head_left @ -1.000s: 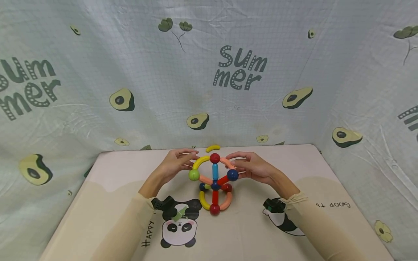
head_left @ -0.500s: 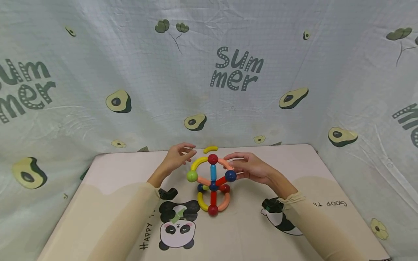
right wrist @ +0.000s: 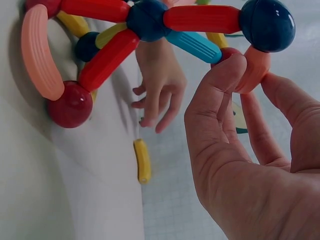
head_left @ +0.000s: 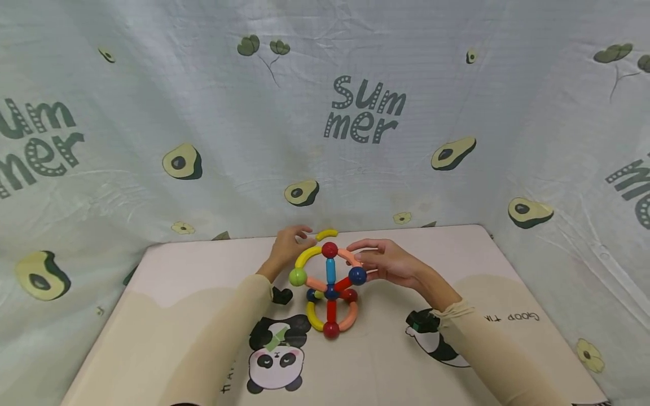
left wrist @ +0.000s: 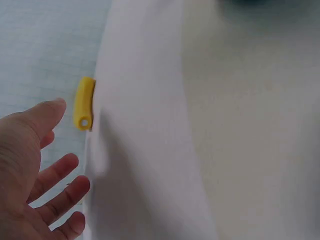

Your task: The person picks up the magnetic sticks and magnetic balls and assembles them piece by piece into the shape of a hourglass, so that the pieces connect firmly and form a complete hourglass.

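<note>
A model of magnetic rods and balls stands upright on the table, with a red ball (head_left: 329,250) at the top, a green ball (head_left: 297,277) at left and a dark blue ball (head_left: 358,276) at right. My right hand (head_left: 390,264) pinches the curved salmon rod (right wrist: 255,72) beside that blue ball, thumb on one side and fingers on the other. Behind the model, a loose yellow curved rod (left wrist: 84,104) lies along the table's back edge. My left hand (left wrist: 30,160) reaches close to it, fingers spread and holding nothing, the thumb tip just short of the rod.
The pale table (head_left: 178,316) carries printed pandas and lettering. Right behind its back edge hangs a cloth (head_left: 244,141) printed with avocados. A black wrist device (head_left: 424,321) shows at my right cuff.
My left hand has moved away from the model's left side, then forward and right toward the loose yellow rod. The right hand stays at the salmon rod; the view has shifted slightly.
</note>
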A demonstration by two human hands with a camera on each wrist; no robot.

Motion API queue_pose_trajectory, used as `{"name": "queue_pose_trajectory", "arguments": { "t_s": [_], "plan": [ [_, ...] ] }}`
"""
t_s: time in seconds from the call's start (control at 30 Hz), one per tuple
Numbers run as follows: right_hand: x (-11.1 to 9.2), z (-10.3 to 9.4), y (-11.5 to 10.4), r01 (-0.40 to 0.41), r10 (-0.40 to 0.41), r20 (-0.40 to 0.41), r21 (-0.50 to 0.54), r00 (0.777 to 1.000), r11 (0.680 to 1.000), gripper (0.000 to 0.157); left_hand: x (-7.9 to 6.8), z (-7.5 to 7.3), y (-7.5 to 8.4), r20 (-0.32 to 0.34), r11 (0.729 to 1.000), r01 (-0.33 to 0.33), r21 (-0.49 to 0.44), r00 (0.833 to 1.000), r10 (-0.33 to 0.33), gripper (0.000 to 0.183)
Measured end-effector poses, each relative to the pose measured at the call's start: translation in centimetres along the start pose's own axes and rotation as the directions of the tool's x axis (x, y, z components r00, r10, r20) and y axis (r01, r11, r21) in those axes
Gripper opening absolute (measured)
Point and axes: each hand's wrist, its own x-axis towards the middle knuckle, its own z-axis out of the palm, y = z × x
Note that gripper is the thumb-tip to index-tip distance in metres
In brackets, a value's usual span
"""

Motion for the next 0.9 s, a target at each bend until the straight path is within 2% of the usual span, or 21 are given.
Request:
{"name": "queue_pose_trajectory", "arguments": {
  "t_s": [0.17, 0.43, 0.67, 0.8, 0.9],
  "plan": [
    [0.0, 0.2, -0.1, -0.007, 0.007, -0.015, -0.011, 1.0, 1.0, 0.043, 0.6, 0.8, 0.2, -0.027, 0.997, 0.007, 0.079, 1.0, -0.005, 0.041],
    [-0.3, 0.1, -0.2, 0.001, -0.001, -0.015, -0.018, 1.0, 1.0, 0.042, 1.6, 1.7, 0.5, -0.036, 0.992, 0.026, 0.123, 0.999, -0.022, 0.041],
    [-0.4, 0.2, -0.4, 0.005, -0.005, -0.003, -0.01, 1.0, 1.0, 0.044, 2.1, 2.3, 0.6, -0.029, 0.993, 0.002, 0.122, 1.0, 0.001, 0.03],
    [-0.4, 0.2, -0.5, 0.004, -0.004, -0.005, -0.013, 1.0, 1.0, 0.045, 2.3, 2.5, 0.5, -0.032, 0.995, -0.027, 0.096, 0.999, 0.03, 0.024],
    [-0.3, 0.2, -0.5, 0.002, -0.002, -0.008, -0.02, 1.0, 1.0, 0.045, 2.2, 2.3, 0.5, -0.022, 0.997, -0.021, 0.069, 0.999, 0.023, 0.021]
  ]
}}
